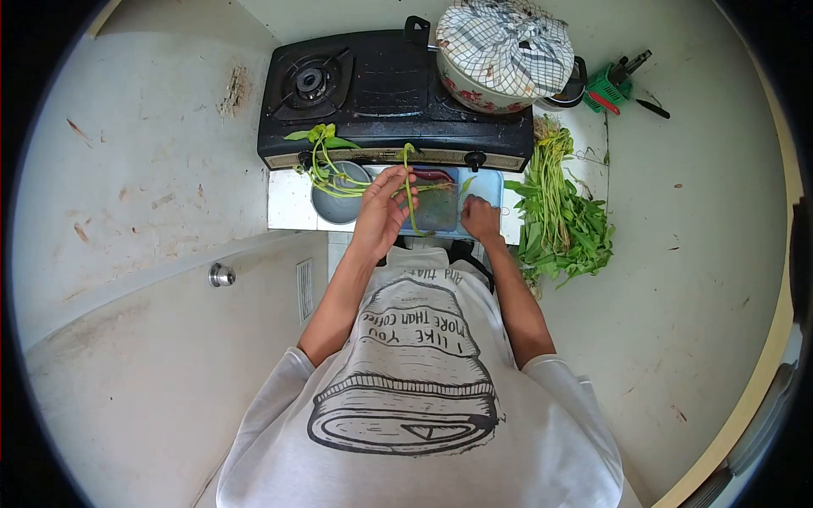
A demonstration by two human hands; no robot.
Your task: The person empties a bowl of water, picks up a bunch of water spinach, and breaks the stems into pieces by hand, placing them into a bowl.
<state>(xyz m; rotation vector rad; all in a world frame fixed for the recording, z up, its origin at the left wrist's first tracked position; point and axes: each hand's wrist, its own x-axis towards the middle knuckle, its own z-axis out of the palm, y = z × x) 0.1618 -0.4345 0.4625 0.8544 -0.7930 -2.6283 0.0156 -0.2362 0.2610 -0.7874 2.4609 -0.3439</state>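
Observation:
My left hand (385, 210) is raised over the counter, thumb and fingers pinching a green stem (410, 203) that stands roughly upright in view. Behind that hand, long leafy stems (326, 173) stretch from the stove's front edge across a grey metal bowl (339, 206) to a blue tray (491, 195). My right hand (481, 218) is closed at the tray's right side. A small green leaf (467, 184) shows just above its fingers; whether the hand grips anything is hidden. A dark red, elongated object (434, 175) lies at the tray's far side.
A black gas stove (389, 102) stands behind the tray, with a cloth-covered floral pot (500, 76) on its right burner. Right of the tray lies a large bunch of leafy greens (563, 207). A green basket (603, 89) holds utensils. A door knob (222, 274) is at left.

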